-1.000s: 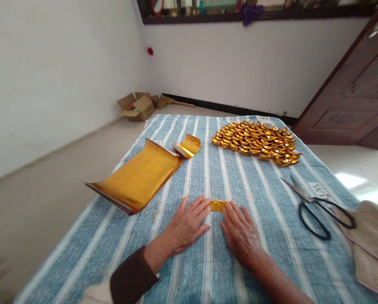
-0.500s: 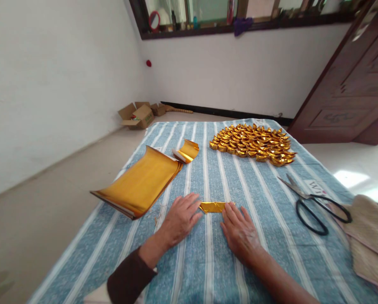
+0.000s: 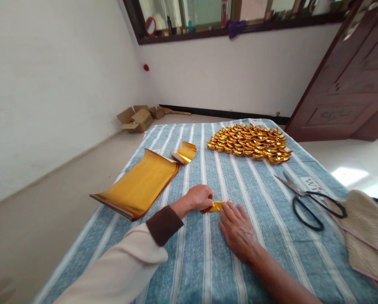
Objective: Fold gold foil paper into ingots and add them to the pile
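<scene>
A narrow folded strip of gold foil paper (image 3: 217, 207) lies flat on the striped cloth in front of me. My left hand (image 3: 200, 197) is closed at the strip's left end, its curled fingers bearing on the foil. On the strip's right end my right hand (image 3: 237, 224) rests flat with fingers stretched out, covering that end. To the left lies a stack of gold foil sheets (image 3: 141, 181), with a smaller curled stack of gold paper (image 3: 185, 153) beyond it. Many folded gold paper ingots (image 3: 248, 141) stand in close rows at the back right.
Black-handled scissors (image 3: 307, 202) lie partly open to the right, beside a beige cloth (image 3: 366, 236). The blue striped cloth (image 3: 195, 249) covers the table. Beyond it are an open cardboard box (image 3: 138, 120) on the floor and a brown door (image 3: 337, 84).
My left hand has gone from lying with fingers extended to curled closed over the strip's left end, its forearm reaching further in. My right hand stays on the right end.
</scene>
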Motion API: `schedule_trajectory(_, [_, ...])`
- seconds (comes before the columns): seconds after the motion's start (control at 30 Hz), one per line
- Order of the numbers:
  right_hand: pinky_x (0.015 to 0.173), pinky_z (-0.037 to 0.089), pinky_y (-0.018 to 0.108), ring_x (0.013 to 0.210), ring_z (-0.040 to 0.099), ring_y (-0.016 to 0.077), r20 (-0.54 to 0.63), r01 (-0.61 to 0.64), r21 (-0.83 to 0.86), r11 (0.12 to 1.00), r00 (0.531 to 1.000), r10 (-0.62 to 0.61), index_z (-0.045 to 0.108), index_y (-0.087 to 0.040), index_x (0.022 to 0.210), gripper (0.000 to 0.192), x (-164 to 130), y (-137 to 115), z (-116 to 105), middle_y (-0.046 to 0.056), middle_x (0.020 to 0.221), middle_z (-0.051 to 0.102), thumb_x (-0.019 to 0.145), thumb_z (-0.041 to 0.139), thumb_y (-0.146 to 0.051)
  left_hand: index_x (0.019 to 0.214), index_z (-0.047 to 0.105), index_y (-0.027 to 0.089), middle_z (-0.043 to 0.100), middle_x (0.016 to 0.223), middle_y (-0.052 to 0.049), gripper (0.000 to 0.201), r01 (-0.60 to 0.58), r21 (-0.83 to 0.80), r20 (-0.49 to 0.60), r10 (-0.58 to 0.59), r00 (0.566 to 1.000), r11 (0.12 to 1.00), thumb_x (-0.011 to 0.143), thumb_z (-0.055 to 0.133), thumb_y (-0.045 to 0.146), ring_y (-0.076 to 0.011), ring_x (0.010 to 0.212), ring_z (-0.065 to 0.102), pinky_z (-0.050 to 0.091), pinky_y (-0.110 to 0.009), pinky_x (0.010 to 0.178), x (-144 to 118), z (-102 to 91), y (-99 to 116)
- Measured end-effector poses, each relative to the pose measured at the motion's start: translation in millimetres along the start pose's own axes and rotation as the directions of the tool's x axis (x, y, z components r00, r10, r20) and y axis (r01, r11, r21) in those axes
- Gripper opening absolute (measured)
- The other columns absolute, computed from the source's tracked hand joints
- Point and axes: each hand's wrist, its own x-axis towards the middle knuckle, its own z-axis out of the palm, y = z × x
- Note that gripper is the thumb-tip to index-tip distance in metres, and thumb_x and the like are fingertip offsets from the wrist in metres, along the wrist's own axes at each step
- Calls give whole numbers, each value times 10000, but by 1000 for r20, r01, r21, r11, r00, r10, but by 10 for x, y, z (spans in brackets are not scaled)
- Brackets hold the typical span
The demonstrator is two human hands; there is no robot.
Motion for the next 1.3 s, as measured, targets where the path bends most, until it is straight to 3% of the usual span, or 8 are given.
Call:
schedule_trajectory(0.3, [1005, 419, 537, 1221, 555, 325, -37, 7, 84, 996, 999, -4, 617, -113, 1206, 335, 35, -2, -49, 171, 1277, 634, 948, 412, -171, 490, 619, 160, 511, 451, 51, 58, 113, -327, 155, -64, 986, 938, 535, 654, 167, -108, 482, 434, 293, -241, 492, 154, 68, -53])
schedule_trajectory(0.47, [937, 500, 477, 1113, 618, 291, -165, -83, 317, 945, 976, 142, 674, -160, 1101, 273, 62, 71, -70, 166, 1184, 668, 944, 456, -210, 543, 634, 149, 489, 475, 54, 139, 144, -526, 110, -101, 989, 838, 567, 661, 283, -97, 486, 400, 288, -241, 500, -5, 56, -73])
schedule_trajectory(0.57, [898, 526, 443, 1030, 655, 267, -107, -255, 595, 762, 915, 389, 681, -189, 1088, 265, 131, 134, -120, 132, 1087, 703, 933, 501, -307, 588, 635, 147, 494, 503, 45, 218, 136, -647, 41, -144, 989, 750, 617, 651, 363, -95, 493, 407, 298, -241, 509, -139, 71, -61])
schedule_trajectory(0.67, [800, 549, 397, 870, 690, 239, 208, -477, 778, 409, 810, 548, 677, -177, 1106, 359, 293, 160, -247, 97, 975, 733, 872, 587, -434, 612, 645, 140, 535, 541, 29, 234, 84, -831, -59, -238, 969, 550, 590, 718, 362, -93, 514, 434, 314, -240, 528, -255, 149, -1])
schedule_trajectory(0.77, [666, 529, 329, 730, 684, 209, 495, -607, 790, 86, 714, 495, 691, -157, 1066, 466, 508, 131, -398, 63, 809, 738, 787, 659, -528, 617, 642, 139, 574, 571, 12, 242, 36, -900, -108, -302, 947, 434, 593, 745, 356, -98, 534, 476, 346, -245, 554, -328, 257, 85])
schedule_trajectory(0.9, [538, 462, 262, 546, 608, 143, 633, -639, 756, -142, 658, 408, 657, -155, 669, 423, 708, 71, -475, 26, 601, 670, 671, 733, -571, 616, 641, 135, 589, 587, 7, 232, -33, -937, -141, -291, 946, 347, 609, 758, 335, -106, 558, 520, 388, -250, 589, -382, 354, 148])
schedule_trajectory(1.03, [532, 464, 258, 513, 588, 125, 668, -613, 743, -270, 656, 352, 619, -157, 625, 420, 748, 69, -433, 12, 579, 656, 589, 803, -533, 717, 691, 134, 672, 724, -39, 241, 13, -973, -47, -253, 966, 232, 627, 771, 343, -153, 664, 615, 454, -284, 659, -450, 380, 108])
schedule_trajectory(1.3, [594, 510, 284, 579, 638, 148, 717, -648, 696, -309, 648, 258, 678, -134, 713, 356, 729, 74, -418, 48, 675, 710, 602, 814, -443, 806, 723, 121, 709, 805, -76, 322, 45, -994, 30, -149, 988, 100, 657, 772, 402, -172, 716, 640, 488, -291, 676, -579, 417, 0])
